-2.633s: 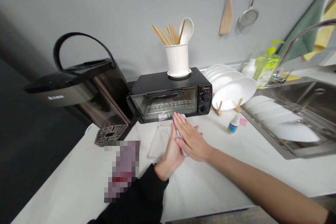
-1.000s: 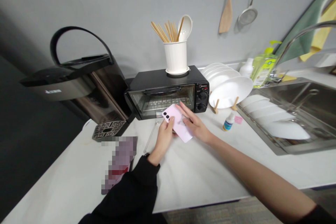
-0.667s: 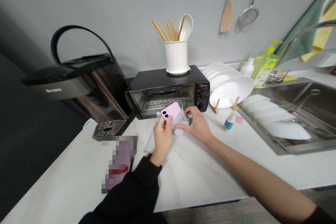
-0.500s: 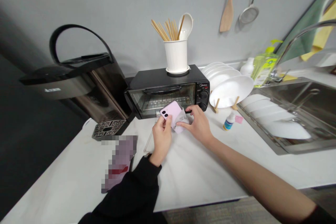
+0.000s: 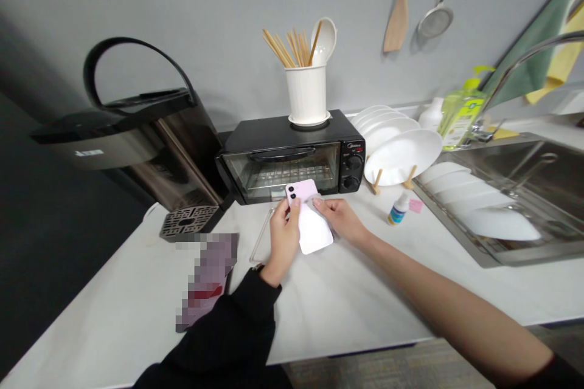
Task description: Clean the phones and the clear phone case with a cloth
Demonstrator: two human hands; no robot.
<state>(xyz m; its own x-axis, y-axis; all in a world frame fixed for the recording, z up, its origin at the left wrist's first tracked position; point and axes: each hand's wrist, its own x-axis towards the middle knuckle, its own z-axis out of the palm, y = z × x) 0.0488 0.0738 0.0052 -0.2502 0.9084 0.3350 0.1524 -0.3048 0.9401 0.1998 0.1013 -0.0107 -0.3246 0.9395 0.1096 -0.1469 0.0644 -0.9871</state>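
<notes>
A pink phone is held in my left hand, its back with two camera lenses facing up and its lower part shining with glare. My left thumb lies along its edge near the lenses. My right hand pinches a greyish cloth against the phone's back, just below the lenses; most of the cloth is hidden by the fingers. A clear phone case lies on the white counter left of my left hand. Right of my right hand stands a small spray bottle beside a pink slip.
Behind my hands is a black toaster oven with a white utensil pot on top. A water dispenser and a pixelated purple object are at left. Racked plates and a metal sink are at right.
The phone has turned, its lower end now pointing nearer to me. My right hand has drawn its fingers together on the cloth, bunching it near the lenses and uncovering the lower back.
</notes>
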